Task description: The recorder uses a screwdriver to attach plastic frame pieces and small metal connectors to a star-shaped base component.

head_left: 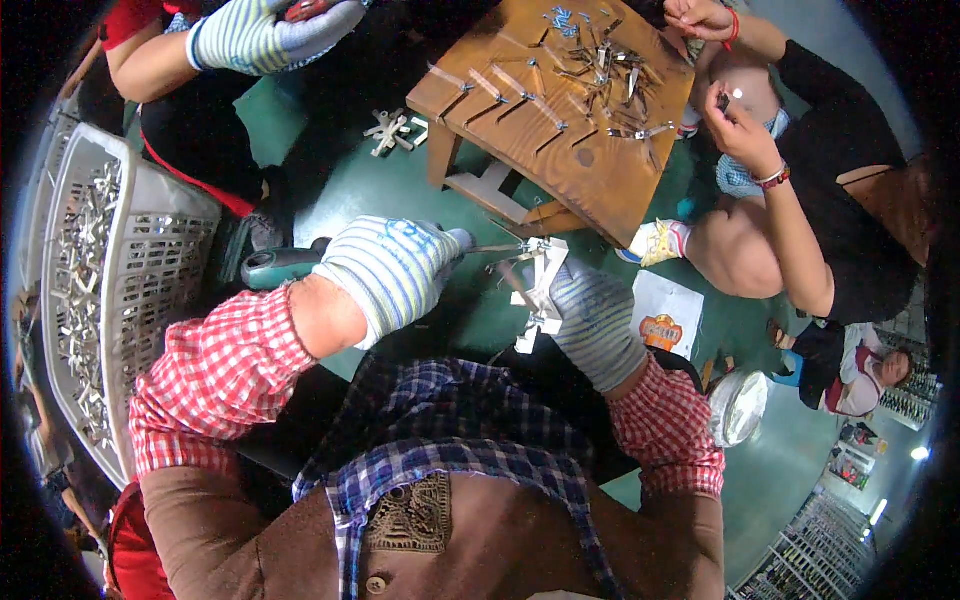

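My left hand (395,268), in a striped knit glove, is wrapped round a dark green power screwdriver (280,268). Its thin shaft points right and reaches the upper end of a shiny metal fitting. That fitting (541,290), made of cross-shaped bracket parts, is gripped in my gloved right hand (598,322) in front of my lap. A thin, darker arm juts left from it. Some of my right fingers are hidden behind the metal, and the exact contact of the screwdriver tip is too small to make out.
A white plastic basket (165,225) full of metal fittings stands at left. A low wooden table (480,110) ahead bears loose metal parts. More brackets (393,132) lie on the green floor. Two co-workers sit close by; a white bucket (738,408) stands at right.
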Tool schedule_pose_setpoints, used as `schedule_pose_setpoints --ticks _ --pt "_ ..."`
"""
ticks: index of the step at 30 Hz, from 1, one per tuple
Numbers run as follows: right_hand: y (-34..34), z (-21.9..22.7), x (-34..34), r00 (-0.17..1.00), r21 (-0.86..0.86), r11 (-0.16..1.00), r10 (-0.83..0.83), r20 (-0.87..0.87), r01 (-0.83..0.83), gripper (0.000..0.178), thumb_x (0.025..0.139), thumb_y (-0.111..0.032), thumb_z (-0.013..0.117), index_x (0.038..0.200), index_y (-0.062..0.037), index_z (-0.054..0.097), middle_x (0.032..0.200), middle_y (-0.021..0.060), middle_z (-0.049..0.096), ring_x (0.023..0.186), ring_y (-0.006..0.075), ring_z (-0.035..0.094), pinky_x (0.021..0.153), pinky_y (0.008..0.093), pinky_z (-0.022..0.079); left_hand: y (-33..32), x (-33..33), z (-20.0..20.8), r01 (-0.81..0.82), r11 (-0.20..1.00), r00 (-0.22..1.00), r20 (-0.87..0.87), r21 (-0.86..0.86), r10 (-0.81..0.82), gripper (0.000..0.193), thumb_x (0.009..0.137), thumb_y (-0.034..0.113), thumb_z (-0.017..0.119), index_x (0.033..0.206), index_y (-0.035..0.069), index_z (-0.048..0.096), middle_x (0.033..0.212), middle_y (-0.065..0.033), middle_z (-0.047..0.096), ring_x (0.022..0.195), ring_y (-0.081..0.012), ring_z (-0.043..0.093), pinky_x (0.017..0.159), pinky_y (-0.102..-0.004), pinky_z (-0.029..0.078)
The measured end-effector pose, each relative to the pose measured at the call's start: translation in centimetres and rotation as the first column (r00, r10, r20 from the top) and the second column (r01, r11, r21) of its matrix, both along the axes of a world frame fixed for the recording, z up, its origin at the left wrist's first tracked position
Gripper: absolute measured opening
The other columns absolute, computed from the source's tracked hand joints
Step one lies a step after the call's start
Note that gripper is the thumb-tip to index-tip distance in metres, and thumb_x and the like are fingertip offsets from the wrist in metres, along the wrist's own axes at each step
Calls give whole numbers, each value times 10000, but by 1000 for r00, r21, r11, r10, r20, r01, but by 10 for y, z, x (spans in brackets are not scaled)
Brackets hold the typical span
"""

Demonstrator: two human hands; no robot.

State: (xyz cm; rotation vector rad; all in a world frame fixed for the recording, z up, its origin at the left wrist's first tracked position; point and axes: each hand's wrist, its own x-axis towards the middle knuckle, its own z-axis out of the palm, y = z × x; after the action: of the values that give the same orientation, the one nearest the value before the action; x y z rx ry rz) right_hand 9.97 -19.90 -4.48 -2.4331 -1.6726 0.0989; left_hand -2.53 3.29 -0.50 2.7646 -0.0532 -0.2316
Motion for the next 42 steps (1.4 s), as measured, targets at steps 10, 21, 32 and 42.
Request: schedule_pose_setpoints --ticks 10,21,32,42 --pt "-11 2 54 650 -172 984 -166 -742 56 296 760 -216 670 1028 -93 696 970 89 682 953 248 616 890 361 464 -6 5 0 234 868 905 228 437 -358 303 802 181 524 1071 62 597 761 -50 591 653 -187 617 532 -326 475" --pt "-6 -9 42 986 205 979 11 -168 24 382 763 -134 631 1144 -142 657 803 50 649 687 240 632 573 321 489 23 0 29 -47 973 974 225 227 -5 245 837 183 570 1067 138 642 745 -97 609 609 -284 611 533 -395 457" --pt "-2 -16 40 683 314 897 20 -730 310 370 939 -301 544 1171 -14 569 1009 86 650 880 195 641 748 316 526 7 -3 53 -563 172 816 -577 -808 -38 267 996 249 465 1173 83 577 632 -14 582 417 -67 459 373 -209 345" --pt "-1 -20 50 977 449 892 58 -206 42 445 781 -307 700 1173 -116 609 1052 86 625 882 264 628 750 371 506 1 -4 55 -579 106 799 -588 -809 -128 259 998 230 463 1198 98 562 638 -27 585 425 -81 482 374 -203 341"
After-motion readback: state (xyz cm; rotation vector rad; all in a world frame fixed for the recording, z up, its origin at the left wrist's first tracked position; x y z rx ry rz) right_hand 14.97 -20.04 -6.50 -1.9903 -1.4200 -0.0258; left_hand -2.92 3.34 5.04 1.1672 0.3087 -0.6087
